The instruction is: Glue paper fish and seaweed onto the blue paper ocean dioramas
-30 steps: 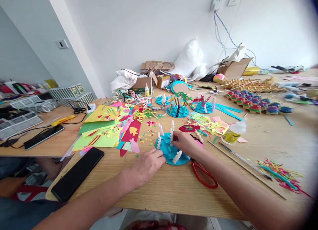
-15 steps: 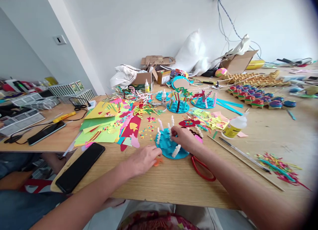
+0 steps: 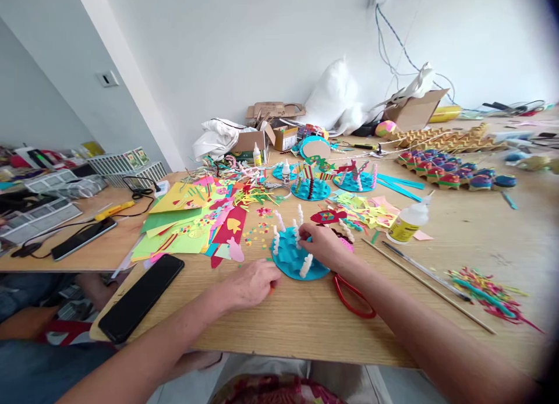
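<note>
Blue, the disc [image 3: 290, 268] lies beside the left hand [image 3: 254, 284] and beneath the right hand [image 3: 321, 242], which pinches a white stalk [image 3: 296, 232], apparently to steady it upright; whether the left grips the orange piece [image 3: 272, 288] under it cannot be told.

Round blue base [image 3: 286, 257]: finish was matt, its face rough with bumps. White twisted stems [image 3: 306, 265]: looked fuzzy. Tan tabletop [image 3: 305, 340]: was smooth, wood-grained, faintly satin. Black rectangular phone [image 3: 142, 299]: face was smooth and glossy. Translucent yellow-labelled bottle [image 3: 405, 224]: was smooth plastic. Yellow and green sheets [image 3: 168, 220]: were matt paper. Open brown box [image 3: 419, 110]: was matt cardboard. Thin straight tan stick [image 3: 428, 284]: looked wooden.
</note>
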Demonstrator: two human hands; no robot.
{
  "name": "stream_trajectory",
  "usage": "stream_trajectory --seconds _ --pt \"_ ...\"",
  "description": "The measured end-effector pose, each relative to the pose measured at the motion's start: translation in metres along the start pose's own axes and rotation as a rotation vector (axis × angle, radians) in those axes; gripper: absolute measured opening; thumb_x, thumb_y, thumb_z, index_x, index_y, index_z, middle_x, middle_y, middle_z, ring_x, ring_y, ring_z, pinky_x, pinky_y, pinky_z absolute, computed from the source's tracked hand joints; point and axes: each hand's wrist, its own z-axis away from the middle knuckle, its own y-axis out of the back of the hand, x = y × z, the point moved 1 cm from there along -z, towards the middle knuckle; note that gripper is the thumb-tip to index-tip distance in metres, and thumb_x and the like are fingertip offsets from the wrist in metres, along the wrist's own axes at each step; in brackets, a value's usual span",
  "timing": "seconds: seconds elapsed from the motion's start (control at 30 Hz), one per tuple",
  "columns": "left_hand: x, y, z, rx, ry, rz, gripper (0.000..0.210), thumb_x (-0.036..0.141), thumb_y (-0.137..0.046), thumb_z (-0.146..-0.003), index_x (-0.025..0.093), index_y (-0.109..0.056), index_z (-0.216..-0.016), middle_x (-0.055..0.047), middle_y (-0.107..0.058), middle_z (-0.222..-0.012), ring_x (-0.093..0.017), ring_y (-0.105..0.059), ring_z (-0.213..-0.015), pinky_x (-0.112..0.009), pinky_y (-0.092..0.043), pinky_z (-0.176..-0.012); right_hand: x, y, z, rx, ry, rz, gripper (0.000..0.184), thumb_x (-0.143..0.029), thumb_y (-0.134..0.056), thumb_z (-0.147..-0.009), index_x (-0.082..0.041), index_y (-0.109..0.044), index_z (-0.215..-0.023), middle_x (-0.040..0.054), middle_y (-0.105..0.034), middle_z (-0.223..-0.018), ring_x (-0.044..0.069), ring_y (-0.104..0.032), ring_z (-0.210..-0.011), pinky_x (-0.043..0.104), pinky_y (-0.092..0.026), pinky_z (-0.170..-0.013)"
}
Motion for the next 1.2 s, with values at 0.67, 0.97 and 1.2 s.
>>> stream_trajectory --seconds 0.67,0.97,1.2 --pt "-0.01 0.008 0.007 0.179 0.067 -0.078 0.033 0.004 -0.035 -0.079 0.017 -0.055 -0.1 -0.005 -0.058 -0.099 -0.015 -0.052 -0.094 -0.028 -0.042 -0.083 0.013 0.043 0.049 -0.019 -0.11 0.087 0.019 -0.021 -0.042 -0.075 -0.02 -0.062 -0.075 0.0016 -0.064 -0.066 0.014 -0.055 -0.06 0.021 -0.03 -0.05" --pt "0.004 0.005 -0.018 0.072 0.072 -0.1 0.04 0.003 -0.032 -0.078 0.019 -0.051 -0.11 -0.006 -0.053 -0.11 -0.016 -0.053 -0.099 -0.029 -0.045 -0.084 0.01 0.047 0.052 -0.065 0.004 0.124 0.024 -0.022 -0.042 -0.078 -0.023 -0.066 -0.077 0.0006 -0.067 -0.074 0.014 -0.059 -0.068 0.02 -0.034 -0.056" --pt "0.005 0.002 -0.026 0.068 0.109 -0.113 0.045 0.004 -0.032 -0.079 0.023 -0.046 -0.117 -0.005 -0.048 -0.121 -0.017 -0.051 -0.104 -0.03 -0.044 -0.087 0.007 0.049 0.045 -0.153 -0.026 0.205 0.027 -0.022 -0.041 -0.079 -0.026 -0.067 -0.084 0.0008 -0.068 -0.075 0.013 -0.06 -0.068 0.019 -0.036 -0.056"
